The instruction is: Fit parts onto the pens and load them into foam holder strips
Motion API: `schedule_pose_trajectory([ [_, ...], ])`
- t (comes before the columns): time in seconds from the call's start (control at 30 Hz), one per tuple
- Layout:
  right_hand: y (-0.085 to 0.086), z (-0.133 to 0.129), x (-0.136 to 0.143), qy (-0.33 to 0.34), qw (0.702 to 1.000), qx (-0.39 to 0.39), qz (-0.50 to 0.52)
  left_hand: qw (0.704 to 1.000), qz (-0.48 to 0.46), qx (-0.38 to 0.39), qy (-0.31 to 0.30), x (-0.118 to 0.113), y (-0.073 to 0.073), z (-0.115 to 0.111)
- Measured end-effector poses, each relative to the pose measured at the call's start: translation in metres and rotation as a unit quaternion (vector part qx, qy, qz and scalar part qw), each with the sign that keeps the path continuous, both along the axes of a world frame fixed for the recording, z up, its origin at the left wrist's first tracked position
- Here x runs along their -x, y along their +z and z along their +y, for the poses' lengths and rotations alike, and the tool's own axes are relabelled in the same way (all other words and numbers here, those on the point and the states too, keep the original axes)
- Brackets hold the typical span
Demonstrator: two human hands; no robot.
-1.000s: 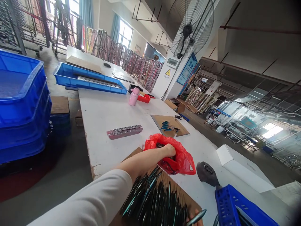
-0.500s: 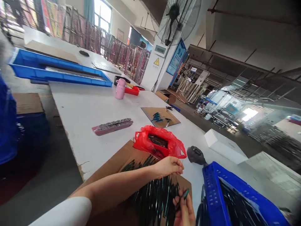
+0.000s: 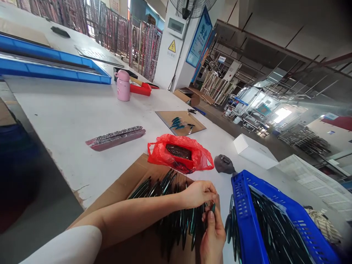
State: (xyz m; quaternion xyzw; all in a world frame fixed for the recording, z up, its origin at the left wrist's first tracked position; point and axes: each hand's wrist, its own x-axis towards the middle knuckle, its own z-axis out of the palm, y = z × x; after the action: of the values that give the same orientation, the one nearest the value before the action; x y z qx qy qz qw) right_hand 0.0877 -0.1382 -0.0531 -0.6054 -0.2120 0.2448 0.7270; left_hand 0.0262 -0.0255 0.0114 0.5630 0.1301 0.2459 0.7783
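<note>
My right hand (image 3: pixel 213 231) is closed around a slender, glossy dark green piece (image 3: pixel 213 208), its tip showing past the thumb. My left hand (image 3: pixel 200 193) reaches across from the left, fingertips pinched just above that piece; whatever they hold is too small to make out. Below both hands, many similar dark green pieces (image 3: pixel 184 225) lie in rows on a brown cardboard sheet (image 3: pixel 132 170), partly hidden by my left forearm. Beyond the cardboard's far edge, a red plastic bag (image 3: pixel 158 150) stands open with a bundle of thin dark strands (image 3: pixel 178 151) inside.
At right, a blue crate (image 3: pixel 243 198) holds more dark pieces, with others beside it. A dark grey bundle (image 3: pixel 224 164) and white box (image 3: pixel 255 150) lie behind. Further off are a board (image 3: pixel 165 117) with teal pieces, a pinkish strip (image 3: pixel 117 139), a pink bottle (image 3: pixel 123 86) and a blue tray (image 3: pixel 63 73).
My right hand has risen with the dark green piece, up to my left hand, so the fingertips are now close together. The view has shifted and tilted downward.
</note>
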Motion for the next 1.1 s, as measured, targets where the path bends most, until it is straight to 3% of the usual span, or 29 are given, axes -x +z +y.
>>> schedule_pose_trajectory([
  [0.4,0.002,-0.001,0.003,-0.010,1.000,-0.005,-0.016,0.999,-0.001,-0.049,-0.018,0.004,-0.001,0.000],
  [0.53,-0.001,-0.003,-0.004,-0.034,0.999,-0.024,0.028,0.999,-0.002,-0.049,0.005,0.005,0.002,0.000],
  [0.7,-0.013,-0.012,-0.033,-0.124,0.990,-0.057,0.031,0.999,0.018,0.037,0.006,0.005,0.005,-0.003],
  [0.83,-0.015,-0.014,-0.042,-0.098,0.988,-0.097,0.073,0.993,0.012,0.117,0.012,0.004,0.004,-0.003],
  [0.97,-0.010,-0.008,-0.028,-0.040,0.990,-0.103,0.091,0.983,-0.018,0.180,0.024,0.006,0.006,-0.003],
  [1.1,-0.015,-0.004,-0.010,0.000,0.996,-0.039,0.079,0.977,-0.055,0.197,0.054,0.005,0.009,-0.005],
])
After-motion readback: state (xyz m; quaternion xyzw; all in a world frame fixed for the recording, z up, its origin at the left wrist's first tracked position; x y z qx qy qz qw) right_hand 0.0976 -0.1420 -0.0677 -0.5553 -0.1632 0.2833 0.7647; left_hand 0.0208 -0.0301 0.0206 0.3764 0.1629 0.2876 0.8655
